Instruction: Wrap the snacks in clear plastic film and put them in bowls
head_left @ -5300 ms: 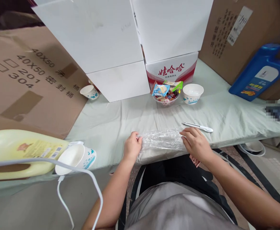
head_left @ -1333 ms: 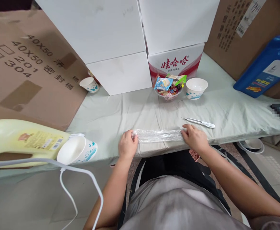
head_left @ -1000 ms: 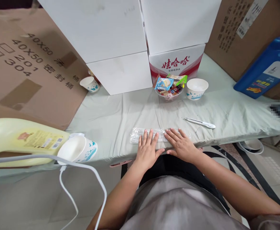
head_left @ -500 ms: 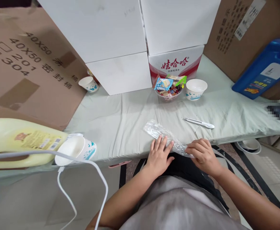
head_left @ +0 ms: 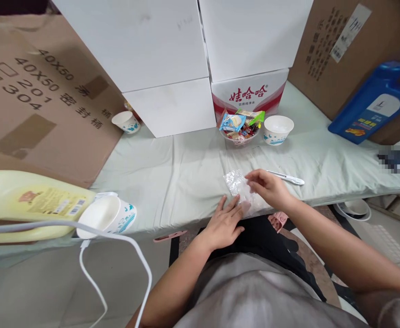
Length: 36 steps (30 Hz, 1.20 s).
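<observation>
On the front part of the cloth-covered table lies a crinkled piece of clear plastic wrap (head_left: 234,181), doubled over on itself near the edge. My left hand (head_left: 223,223) rests flat on its lower side, fingers stretched out. At the upper right of the wrap, my right hand (head_left: 267,186) has its fingers curled together around the plastic's edge. A slim tool with a white handle (head_left: 294,180) lies just behind my right hand, its silver end partly hidden by the fingers.
A bowl of wrapped snacks (head_left: 241,136) and a paper cup (head_left: 278,131) stand farther back before white boxes (head_left: 182,111). Another paper cup (head_left: 126,214), a yellow jug (head_left: 36,200) and a white cable (head_left: 131,241) are at left. A blue bottle (head_left: 371,109) leans right.
My right hand has moved up and left from the table edge, bringing the wrap's right end over. The wrap now looks shorter and folded. My left hand stays nearly in place.
</observation>
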Each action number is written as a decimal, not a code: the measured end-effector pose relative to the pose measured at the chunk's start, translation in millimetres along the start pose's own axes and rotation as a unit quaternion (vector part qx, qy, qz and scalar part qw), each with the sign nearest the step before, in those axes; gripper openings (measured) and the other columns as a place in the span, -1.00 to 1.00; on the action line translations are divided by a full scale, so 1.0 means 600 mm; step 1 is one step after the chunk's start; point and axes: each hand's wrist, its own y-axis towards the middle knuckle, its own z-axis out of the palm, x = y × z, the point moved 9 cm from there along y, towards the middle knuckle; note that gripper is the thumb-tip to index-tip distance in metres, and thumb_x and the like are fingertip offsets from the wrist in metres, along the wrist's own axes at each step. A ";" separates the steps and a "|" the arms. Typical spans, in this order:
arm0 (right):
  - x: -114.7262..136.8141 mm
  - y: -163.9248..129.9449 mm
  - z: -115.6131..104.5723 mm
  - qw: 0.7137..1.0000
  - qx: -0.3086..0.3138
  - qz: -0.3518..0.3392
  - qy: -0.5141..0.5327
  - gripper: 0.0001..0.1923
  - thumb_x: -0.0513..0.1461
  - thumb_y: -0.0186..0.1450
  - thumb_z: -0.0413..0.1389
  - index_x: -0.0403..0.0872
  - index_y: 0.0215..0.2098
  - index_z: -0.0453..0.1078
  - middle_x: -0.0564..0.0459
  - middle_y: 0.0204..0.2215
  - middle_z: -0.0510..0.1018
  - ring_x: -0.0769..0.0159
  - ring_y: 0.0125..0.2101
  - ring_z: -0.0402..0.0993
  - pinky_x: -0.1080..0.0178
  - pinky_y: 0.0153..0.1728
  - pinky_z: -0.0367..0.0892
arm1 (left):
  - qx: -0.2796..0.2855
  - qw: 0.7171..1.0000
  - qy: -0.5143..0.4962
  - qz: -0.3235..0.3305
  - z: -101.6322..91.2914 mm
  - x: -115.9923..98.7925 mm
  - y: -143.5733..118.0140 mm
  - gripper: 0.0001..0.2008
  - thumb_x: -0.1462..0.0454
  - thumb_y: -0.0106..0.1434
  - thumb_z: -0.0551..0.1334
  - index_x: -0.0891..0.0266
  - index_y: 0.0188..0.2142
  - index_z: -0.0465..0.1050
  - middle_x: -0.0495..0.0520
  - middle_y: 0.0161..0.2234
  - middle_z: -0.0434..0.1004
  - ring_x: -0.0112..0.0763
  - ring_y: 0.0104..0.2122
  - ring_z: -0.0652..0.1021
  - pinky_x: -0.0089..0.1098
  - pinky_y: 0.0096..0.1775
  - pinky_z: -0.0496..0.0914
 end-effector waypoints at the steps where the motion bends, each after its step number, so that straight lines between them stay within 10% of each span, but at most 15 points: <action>1: -0.011 0.025 0.010 0.999 -0.015 0.006 -0.027 -0.80 -0.21 0.32 0.05 -0.07 -0.11 0.40 0.05 -0.41 0.56 0.34 -0.47 0.51 0.25 -0.39 0.42 | -0.006 1.000 -0.001 -0.002 -0.001 0.001 0.000 -0.38 0.20 0.30 0.18 0.21 0.31 0.07 0.17 0.25 0.30 -0.15 0.37 0.01 0.08 0.33 -0.19; 8: -0.070 0.091 0.091 0.984 0.009 0.004 -0.178 -0.77 -0.35 0.24 0.07 -0.11 -0.14 0.45 -0.07 -0.22 0.59 0.22 -0.26 0.52 0.19 -0.16 0.38 | -0.016 0.999 -0.009 -0.043 0.000 0.012 0.004 -0.32 0.11 0.26 0.21 0.37 0.27 0.10 0.34 0.31 0.13 -0.07 0.37 -0.02 0.04 0.33 -0.08; 13: -0.076 0.079 0.074 0.990 -0.062 -0.021 -0.122 -0.80 -0.31 0.27 0.06 -0.09 -0.15 0.45 -0.05 -0.22 0.58 0.25 -0.27 0.51 0.20 -0.16 0.38 | -0.034 0.996 -0.043 -0.072 -0.008 0.021 0.005 -0.38 0.17 0.22 0.24 0.35 0.22 0.16 0.39 0.34 0.03 0.03 0.36 -0.03 0.10 0.30 0.03; 25: -0.066 0.134 0.127 0.954 0.056 0.001 -0.296 -0.74 -0.29 0.35 -0.01 -0.06 -0.04 0.42 -0.05 -0.10 0.55 0.23 -0.18 0.50 0.26 -0.20 0.31 | -0.118 0.963 -0.221 -0.104 -0.024 0.045 -0.010 -0.06 0.30 0.30 0.17 0.17 0.36 -0.60 0.42 0.32 0.05 -0.03 0.26 0.27 0.07 0.21 0.23; 36: -0.056 0.126 0.119 0.944 0.000 -0.057 -0.325 -0.76 -0.20 0.29 0.10 -0.11 -0.11 0.46 -0.17 -0.03 0.49 -0.03 0.04 0.25 0.02 0.01 0.17 | -0.157 0.968 -0.171 -0.099 -0.032 0.037 -0.006 -0.59 0.33 0.22 0.22 0.20 0.08 0.34 0.25 0.15 0.29 -0.03 0.25 0.23 0.05 0.22 0.23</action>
